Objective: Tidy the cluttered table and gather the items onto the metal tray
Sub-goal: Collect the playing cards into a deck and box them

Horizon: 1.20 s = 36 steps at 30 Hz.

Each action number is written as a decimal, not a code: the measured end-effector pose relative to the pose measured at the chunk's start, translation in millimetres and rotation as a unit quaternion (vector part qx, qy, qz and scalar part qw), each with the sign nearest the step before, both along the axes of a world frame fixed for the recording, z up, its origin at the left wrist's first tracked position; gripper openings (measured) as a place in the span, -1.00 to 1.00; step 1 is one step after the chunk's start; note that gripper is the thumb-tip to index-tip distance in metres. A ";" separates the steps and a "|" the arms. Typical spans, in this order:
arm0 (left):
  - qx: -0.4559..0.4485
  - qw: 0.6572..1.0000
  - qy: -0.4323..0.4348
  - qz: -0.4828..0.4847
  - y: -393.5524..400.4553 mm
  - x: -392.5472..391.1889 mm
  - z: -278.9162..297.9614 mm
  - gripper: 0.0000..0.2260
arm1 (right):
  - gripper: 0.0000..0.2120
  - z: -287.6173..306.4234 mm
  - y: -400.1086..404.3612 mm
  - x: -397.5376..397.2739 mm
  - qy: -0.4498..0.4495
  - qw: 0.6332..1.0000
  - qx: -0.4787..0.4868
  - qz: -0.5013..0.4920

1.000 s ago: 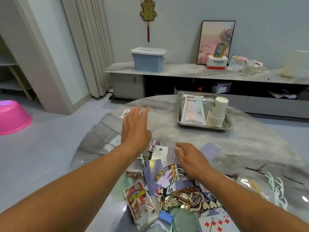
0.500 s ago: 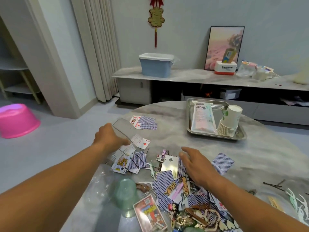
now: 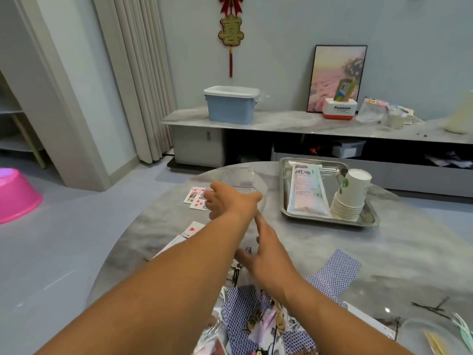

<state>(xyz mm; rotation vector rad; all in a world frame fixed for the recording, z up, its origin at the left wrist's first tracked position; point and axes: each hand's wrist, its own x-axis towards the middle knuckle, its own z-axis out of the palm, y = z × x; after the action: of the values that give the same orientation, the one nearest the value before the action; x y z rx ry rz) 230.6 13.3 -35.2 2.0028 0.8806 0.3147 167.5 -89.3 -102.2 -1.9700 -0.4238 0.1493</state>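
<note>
Pink plastic, a basin point(image 3: 18, 196), sits on the floor far to the left of both hands. Marble-patterned and grey, the round surface point(image 3: 422, 254) carries a few face-up playing cards point(image 3: 195, 198) just left of the left hand point(image 3: 227, 202). That hand is stretched forward with its fingers curled round the near edge of a clear plastic container point(image 3: 242, 179), which it holds tilted above the surface; the container is see-through and faintly ribbed. Just behind and below the left wrist, the right hand point(image 3: 268, 260) hovers low with its fingers loosely spread and one finger pointing forward; it holds nothing, and I cannot tell whether it touches the surface. Below it, near the body, lies a heap of blue-backed cards point(image 3: 240, 311) mixed with small trinkets. Right of the left hand and beyond the right hand stands the metal tray point(image 3: 330, 220), a shiny rectangle with a raised rim. Inside it a flat printed packet point(image 3: 305, 192) lies lengthwise, and a stack of paper cups point(image 3: 352, 194) leans tilted at its right side. A single blue-backed card point(image 3: 335, 271) lies right of the right hand.
</note>
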 end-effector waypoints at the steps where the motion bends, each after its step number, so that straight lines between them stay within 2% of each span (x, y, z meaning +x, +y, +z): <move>1: 0.002 1.000 0.004 0.005 -6.3 8.3 -1.7 -0.18 | -0.13 -1.8 2.2 8.8 0.010 0.999 0.027 -0.015; 2: 0.006 1.000 0.008 0.011 -12.3 17.9 -4.4 -0.19 | -0.26 -3.0 3.6 20.4 0.034 0.995 0.083 -0.035; 3: 0.011 1.000 0.011 0.017 -16.1 25.5 -6.7 -0.19 | -0.44 -1.0 6.4 30.7 0.101 0.978 0.174 -0.061; 4: 0.015 1.000 0.012 0.021 -19.3 33.3 -9.7 -0.20 | -0.58 2.2 9.6 41.3 0.186 0.940 0.274 -0.085; 6: 0.022 0.999 0.014 0.029 -24.4 49.1 -16.8 -0.22 | -0.60 3.8 11.4 61.6 0.288 0.870 0.386 -0.105; 9: 0.031 0.999 0.027 0.034 -28.5 68.7 -27.5 -0.23 | -0.64 -7.1 8.6 88.0 0.316 0.835 0.435 -0.121; 11: 0.042 0.998 0.037 0.026 -31.2 75.5 -35.0 -0.22 | -0.68 -12.9 6.7 96.0 0.324 0.838 0.420 -0.130; 14: 0.105 0.993 0.046 0.002 -35.7 79.0 -46.9 -0.16 | -0.70 -21.9 0.7 100.8 0.331 0.820 0.452 -0.116; 15: 0.120 0.992 0.040 -0.006 -36.2 78.8 -50.2 -0.15 | -0.69 -23.7 -1.7 101.4 0.317 0.831 0.442 -0.119; 16: 0.124 0.992 0.028 -0.014 -36.3 77.8 -52.7 -0.14 | -0.69 -25.5 -6.4 101.0 0.272 0.866 0.401 -0.124; 17: 0.119 0.993 0.012 -0.020 -34.6 76.0 -55.1 -0.14 | -0.67 -25.7 -11.7 98.8 0.208 0.926 0.290 -0.125; 18: 0.110 0.994 -0.007 -0.024 -29.9 73.8 -57.7 -0.16 | -0.61 -28.8 -17.1 97.2 0.107 0.978 0.130 -0.126; 19: 0.102 0.994 -0.029 -0.026 -22.2 72.2 -60.2 -0.19 | -0.53 -33.7 -23.2 95.8 0.005 0.992 -0.019 -0.123; 20: 0.099 0.994 -0.048 -0.028 -10.5 70.8 -64.1 -0.23 | -0.49 -34.9 -26.0 90.9 -0.045 0.987 -0.081 -0.128; 22: 0.121 0.989 -0.067 -0.053 20.7 69.7 -71.7 -0.34 | -0.66 -35.2 -28.9 79.7 -0.099 0.974 -0.094 -0.180; 24: 0.176 0.978 -0.036 -0.104 57.9 69.5 -78.5 -0.45 | -0.76 -35.0 -26.7 70.6 -0.195 0.951 -0.138 -0.199; 26: 0.227 0.963 0.026 -0.143 90.2 68.8 -85.6 -0.49 | -0.76 -31.6 -19.1 62.9 -0.271 0.945 -0.139 -0.119; 29: 0.225 0.955 0.095 -0.169 123.4 69.0 -95.7 -0.50 | -0.85 -21.8 7.1 53.9 -0.289 0.946 -0.139 0.047; 31: 0.224 0.946 0.125 -0.196 136.3 70.1 -100.7 -0.49 | -0.82 -18.6 27.8 55.8 -0.267 0.947 -0.143 0.105; 34: 0.277 0.912 0.159 -0.258 149.5 75.8 -107.0 -0.49 | -0.72 -20.8 66.2 67.2 -0.228 0.954 -0.158 0.119; 36: 0.279 0.909 0.141 -0.275 154.1 79.9 -108.2 -0.50 | -0.70 -24.7 89.3 80.6 -0.200 0.956 -0.187 0.109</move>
<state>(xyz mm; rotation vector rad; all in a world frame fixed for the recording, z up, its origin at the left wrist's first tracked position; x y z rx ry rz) 310.5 167.4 -143.3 2.7810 0.3663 -0.0637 248.0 0.0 -126.9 -2.3280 -0.9358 -0.0357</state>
